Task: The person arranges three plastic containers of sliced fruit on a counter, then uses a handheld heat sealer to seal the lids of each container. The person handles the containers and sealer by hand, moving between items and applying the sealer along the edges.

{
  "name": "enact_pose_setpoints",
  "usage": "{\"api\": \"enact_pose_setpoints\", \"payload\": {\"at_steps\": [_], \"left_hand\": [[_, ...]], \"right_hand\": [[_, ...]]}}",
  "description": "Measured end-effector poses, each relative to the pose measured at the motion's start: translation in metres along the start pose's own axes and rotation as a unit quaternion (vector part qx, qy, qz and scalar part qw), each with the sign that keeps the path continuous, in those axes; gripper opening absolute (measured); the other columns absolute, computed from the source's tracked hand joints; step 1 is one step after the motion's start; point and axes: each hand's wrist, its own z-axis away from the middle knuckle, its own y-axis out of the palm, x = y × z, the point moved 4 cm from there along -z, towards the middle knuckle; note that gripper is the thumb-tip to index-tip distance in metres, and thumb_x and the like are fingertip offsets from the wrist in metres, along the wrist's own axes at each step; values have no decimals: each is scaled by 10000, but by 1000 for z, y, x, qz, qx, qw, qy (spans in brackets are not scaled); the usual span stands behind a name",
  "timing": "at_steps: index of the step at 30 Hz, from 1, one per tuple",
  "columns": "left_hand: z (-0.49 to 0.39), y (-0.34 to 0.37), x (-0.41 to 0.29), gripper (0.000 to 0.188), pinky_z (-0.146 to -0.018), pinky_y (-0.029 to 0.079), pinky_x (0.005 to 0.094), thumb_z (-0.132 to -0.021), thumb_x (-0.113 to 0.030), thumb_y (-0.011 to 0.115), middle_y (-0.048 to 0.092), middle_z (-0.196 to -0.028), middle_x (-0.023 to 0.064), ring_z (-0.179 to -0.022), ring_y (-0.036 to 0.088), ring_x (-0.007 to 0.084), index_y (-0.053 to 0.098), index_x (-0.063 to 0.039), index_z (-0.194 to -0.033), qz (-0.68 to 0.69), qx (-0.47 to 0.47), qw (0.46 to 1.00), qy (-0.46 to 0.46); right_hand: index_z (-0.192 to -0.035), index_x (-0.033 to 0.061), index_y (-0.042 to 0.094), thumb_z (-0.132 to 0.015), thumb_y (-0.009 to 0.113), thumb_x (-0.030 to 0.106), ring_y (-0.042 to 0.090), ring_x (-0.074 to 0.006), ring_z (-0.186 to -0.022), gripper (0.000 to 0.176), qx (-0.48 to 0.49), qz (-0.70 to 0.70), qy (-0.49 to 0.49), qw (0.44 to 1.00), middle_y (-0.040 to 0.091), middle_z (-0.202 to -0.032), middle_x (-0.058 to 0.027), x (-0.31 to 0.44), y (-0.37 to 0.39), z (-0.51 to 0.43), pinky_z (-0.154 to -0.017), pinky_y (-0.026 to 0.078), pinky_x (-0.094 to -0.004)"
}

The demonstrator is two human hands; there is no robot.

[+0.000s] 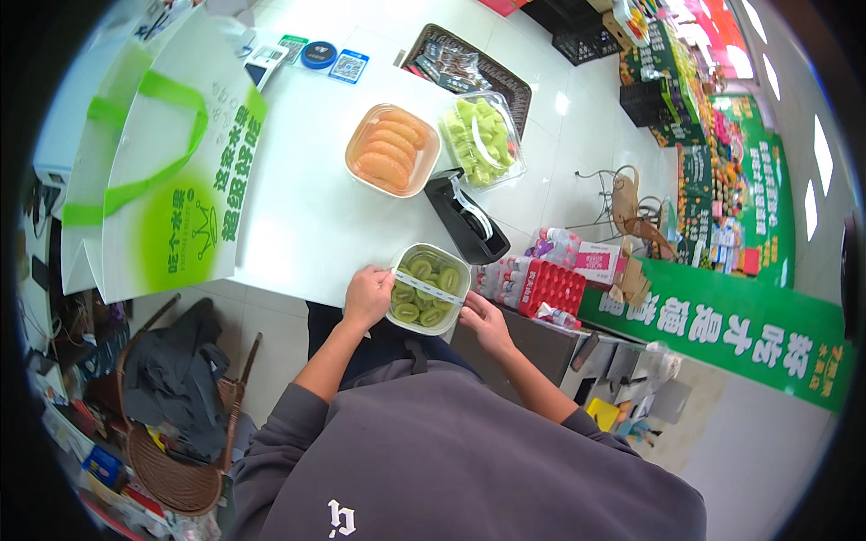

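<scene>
A square plastic container of kiwi slices (pixel 425 303) is held at the table's near edge, with a printed strip of tape (pixel 426 287) running across its top. My left hand (pixel 369 296) grips its left side at one end of the strip. At the opposite side, the fingers of my right hand (pixel 486 324) pinch the container's edge by the tape's other end. Just beyond stands a black tape dispenser (pixel 467 218) with a roll in it. Farther off sit a container of peeled orange citrus segments (pixel 391 152) and a clear box of green melon chunks (pixel 482 138).
A white-and-green paper bag (pixel 162 169) stands on the left of the white table (pixel 298 203). Code cards (pixel 349 66) and a payment device (pixel 264 64) lie at the back. A wicker chair (pixel 172 473) is at lower left; packed bottles (pixel 528 280) stand at right.
</scene>
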Motion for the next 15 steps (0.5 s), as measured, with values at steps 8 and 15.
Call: {"api": "enact_pose_setpoints", "payload": {"at_steps": [8,15], "left_hand": [[-13,-8,4,425,-926,469,435,-988,-333,503,652,-1071,247,-1027,608,389,729,24,-1034,-20,143,989,-22],[-22,-6,3,485,-932,461,428,-1007,-382,497,636,-1115,242,-1040,604,388,708,54,-1029,-78,230,969,-48]], "right_hand": [[-1538,-40,324,-958,659,161,543,-236,-1320,700,-37,-114,-16,993,500,-1495,-183,-32,4,-5,-1051,471,-354],[-1573,-37,241,-939,671,181,518,-255,-1340,796,-5,-154,-28,988,458,-1538,-196,-43,17,-11,-1065,439,-359]]}}
